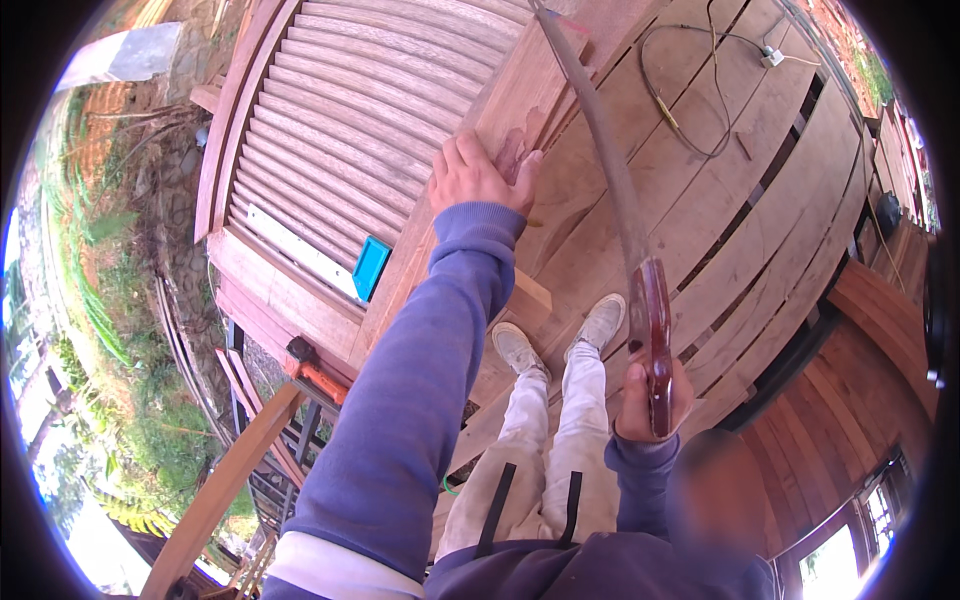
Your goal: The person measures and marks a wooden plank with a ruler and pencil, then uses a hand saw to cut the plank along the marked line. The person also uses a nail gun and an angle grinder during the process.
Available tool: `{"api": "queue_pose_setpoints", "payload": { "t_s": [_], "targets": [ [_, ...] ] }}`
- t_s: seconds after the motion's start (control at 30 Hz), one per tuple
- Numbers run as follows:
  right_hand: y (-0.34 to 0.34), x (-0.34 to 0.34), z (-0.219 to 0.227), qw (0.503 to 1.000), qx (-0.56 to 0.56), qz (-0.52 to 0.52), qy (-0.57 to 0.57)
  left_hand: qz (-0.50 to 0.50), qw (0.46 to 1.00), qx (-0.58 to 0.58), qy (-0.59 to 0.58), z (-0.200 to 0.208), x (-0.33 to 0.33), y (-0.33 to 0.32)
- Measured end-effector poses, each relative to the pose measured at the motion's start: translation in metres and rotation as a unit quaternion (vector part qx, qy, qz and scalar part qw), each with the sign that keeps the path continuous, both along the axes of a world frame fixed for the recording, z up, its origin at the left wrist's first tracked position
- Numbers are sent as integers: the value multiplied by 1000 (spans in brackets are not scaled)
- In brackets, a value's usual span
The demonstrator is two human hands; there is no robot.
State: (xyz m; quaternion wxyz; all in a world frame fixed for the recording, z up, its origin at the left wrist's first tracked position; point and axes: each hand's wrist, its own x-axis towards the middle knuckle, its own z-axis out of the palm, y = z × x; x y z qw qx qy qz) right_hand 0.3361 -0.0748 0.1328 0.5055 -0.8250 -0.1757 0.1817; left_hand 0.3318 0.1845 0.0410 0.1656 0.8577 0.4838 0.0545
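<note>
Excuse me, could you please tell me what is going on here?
The person's right hand grips a handsaw, which points away from the body. The left hand rests open on a wooden board along the edge of a slatted panel. A teal-handled square lies on that panel. Whether the handsaw touches wood is unclear.

The left hand (477, 188) lies on the wooden side rail (503, 103) of a slatted panel (375, 85), thumb spread apart from the other fingers, while the right hand (632, 408) grips the dark red handle of a long, curved saw (618, 185) whose blade reaches up past the rail. A square (371, 268) with a teal stock and pale blade rests on the slats, and a cable (712, 155) with a white plug (771, 58) loops across the plank floor (740, 210).
</note>
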Motion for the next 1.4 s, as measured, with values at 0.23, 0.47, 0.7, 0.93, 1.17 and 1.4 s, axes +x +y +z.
{"api": "queue_pose_setpoints", "payload": {
  "t_s": [0.23, 0.47, 0.7, 0.93, 1.17, 1.4],
  "targets": [
    [95, 56, -17, 998, 56, 12, 13, 7, 1000, 13, 5, -3, -2, 1],
    [9, 9, -2, 1000, 15, 7, -21, 3, 1000, 15, 6, -2, 1, -1],
    [119, 71, -25, 997, 74, -2, -14, 7, 999, 31, -5, -2, -2, 1],
    [10, 15, -17, 998, 55, 8, -36, -2, 1000, -12, 7, 2, 3, 1],
    [117, 73, -30, 994, 100, 3, 30, 8, 1000, 26, -1, -6, 0, 0],
    [8, 14, -11, 1000, 26, -2, 10, 0, 1000, -18, 9, 2, 0, 0]
  ]
}}
